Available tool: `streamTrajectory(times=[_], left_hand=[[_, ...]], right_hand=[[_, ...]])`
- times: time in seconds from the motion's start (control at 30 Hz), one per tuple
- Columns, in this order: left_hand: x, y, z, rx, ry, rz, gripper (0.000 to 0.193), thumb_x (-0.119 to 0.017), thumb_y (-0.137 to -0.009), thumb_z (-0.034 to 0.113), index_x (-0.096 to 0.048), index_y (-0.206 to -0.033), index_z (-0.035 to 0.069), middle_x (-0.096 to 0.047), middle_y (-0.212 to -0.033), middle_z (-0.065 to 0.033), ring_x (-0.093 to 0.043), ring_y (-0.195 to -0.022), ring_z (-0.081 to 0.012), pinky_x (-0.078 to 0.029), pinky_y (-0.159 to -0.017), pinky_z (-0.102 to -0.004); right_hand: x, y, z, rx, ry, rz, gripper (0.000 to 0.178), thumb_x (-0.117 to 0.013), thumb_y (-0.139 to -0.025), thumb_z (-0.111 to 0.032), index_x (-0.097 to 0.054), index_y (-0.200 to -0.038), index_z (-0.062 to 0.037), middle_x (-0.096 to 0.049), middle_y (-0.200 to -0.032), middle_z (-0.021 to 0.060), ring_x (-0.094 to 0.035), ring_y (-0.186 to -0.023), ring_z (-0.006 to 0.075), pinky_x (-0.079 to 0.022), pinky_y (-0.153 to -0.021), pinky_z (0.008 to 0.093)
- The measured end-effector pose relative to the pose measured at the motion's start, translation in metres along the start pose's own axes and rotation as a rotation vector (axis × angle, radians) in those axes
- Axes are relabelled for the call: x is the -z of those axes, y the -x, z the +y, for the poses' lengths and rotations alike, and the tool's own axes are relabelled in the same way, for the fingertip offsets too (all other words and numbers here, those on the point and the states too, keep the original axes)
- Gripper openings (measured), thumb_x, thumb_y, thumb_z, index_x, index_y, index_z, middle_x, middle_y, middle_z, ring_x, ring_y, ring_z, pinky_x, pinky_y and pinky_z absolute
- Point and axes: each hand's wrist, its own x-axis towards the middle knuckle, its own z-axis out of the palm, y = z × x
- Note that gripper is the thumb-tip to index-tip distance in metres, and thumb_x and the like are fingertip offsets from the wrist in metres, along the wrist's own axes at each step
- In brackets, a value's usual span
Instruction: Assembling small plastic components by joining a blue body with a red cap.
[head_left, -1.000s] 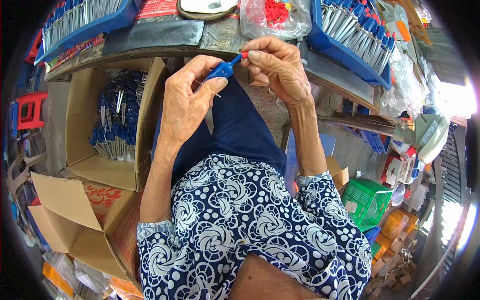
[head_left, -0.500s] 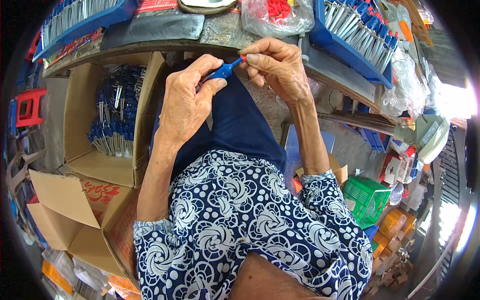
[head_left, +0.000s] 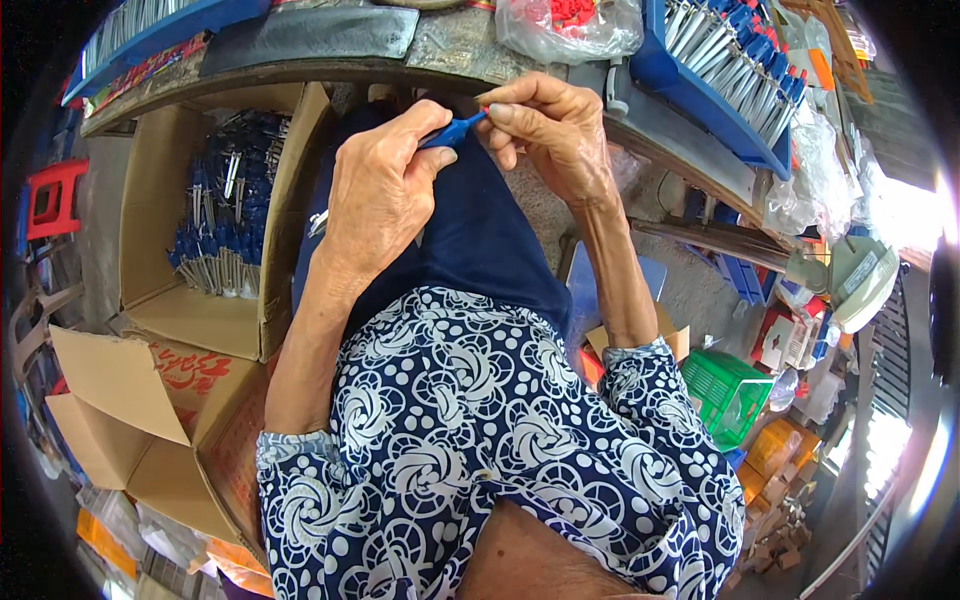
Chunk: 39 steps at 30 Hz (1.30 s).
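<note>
In front of my lap, over dark blue trousers, my left hand (head_left: 385, 190) is closed around a slim tool with a blue plastic body (head_left: 455, 133). The body narrows to a thin neck pointing up and right. A silver end (head_left: 318, 222) shows behind the left wrist, apparently part of the same tool. At the neck's tip, the thumb and forefinger of my right hand (head_left: 565, 140) pinch a small red cap (head_left: 485, 112), mostly covered by the fingers. Its other fingers curl loosely below.
Blue trays (head_left: 715, 115) of similar silver and blue pieces stand on the worn workbench (head_left: 455, 55), with a clear bag of red parts (head_left: 570, 38) between them. An open carton (head_left: 190, 318) at left holds several blue-and-silver tools. Another open carton (head_left: 115, 375) sits nearer.
The blue tool has turned slightly in my left hand, and its silver end now shows by the wrist. Both hands keep their grips; the view has shifted a little.
</note>
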Motion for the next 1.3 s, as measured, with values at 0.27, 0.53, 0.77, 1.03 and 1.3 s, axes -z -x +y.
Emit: streamTrajectory(times=[0.27, 0.53, 0.77, 1.03, 1.3], left_hand=[[0.003, 0.007, -0.008, 0.011, 0.023, -0.027, 0.020, -0.058, -0.068, -0.005, -0.053, -0.087, -0.001, -0.058, -0.073, -0.0155, -0.058, -0.064, -0.0280, -0.044, -0.057, -0.0315], [0.014, 0.029, -0.022, 0.143, 0.291, -0.237, 0.019, -0.058, -0.070, -0.005, -0.056, -0.089, -0.006, -0.058, -0.073, -0.0086, -0.054, -0.060, -0.0118, -0.043, -0.057, -0.0220], [0.013, 0.047, -0.028, 0.193, 0.309, -0.344, 0.021, -0.058, -0.069, -0.003, -0.056, -0.090, -0.005, -0.059, -0.073, -0.0103, -0.055, -0.062, -0.0128, -0.043, -0.059, -0.0235], [0.005, 0.056, -0.036, 0.156, 0.302, -0.357, 0.020, -0.059, -0.067, -0.002, -0.056, -0.087, -0.005, -0.060, -0.076, -0.0144, -0.057, -0.063, -0.0182, -0.044, -0.060, -0.0256], [-0.001, 0.062, -0.036, 0.182, 0.226, -0.336, 0.020, -0.059, -0.066, -0.003, -0.056, -0.086, -0.004, -0.061, -0.076, -0.0149, -0.058, -0.060, -0.0204, -0.043, -0.055, -0.0277]], right_hand=[[-0.004, 0.008, 0.008, -0.016, 0.078, 0.016, 0.015, -0.059, -0.077, -0.004, -0.059, -0.088, 0.0060, -0.060, -0.072, 0.0140, -0.060, -0.058, 0.0140, -0.052, -0.051, 0.0232], [0.000, 0.035, 0.025, -0.277, -0.192, -0.106, 0.023, -0.055, -0.081, -0.010, -0.054, -0.096, 0.0075, -0.060, -0.078, 0.0194, -0.061, -0.064, 0.0185, -0.052, -0.055, 0.0236], [-0.001, 0.056, 0.047, -0.416, -0.298, -0.091, 0.018, -0.055, -0.081, -0.008, -0.054, -0.092, 0.0054, -0.060, -0.079, 0.0198, -0.061, -0.063, 0.0189, -0.053, -0.054, 0.0248], [0.000, 0.063, 0.059, -0.431, -0.341, -0.090, 0.015, -0.054, -0.081, -0.006, -0.054, -0.090, 0.0061, -0.060, -0.079, 0.0215, -0.063, -0.065, 0.0217, -0.054, -0.055, 0.0266], [0.000, 0.066, 0.064, -0.445, -0.352, -0.085, 0.014, -0.053, -0.081, -0.005, -0.054, -0.089, 0.0064, -0.060, -0.079, 0.0219, -0.063, -0.067, 0.0229, -0.055, -0.056, 0.0277]])
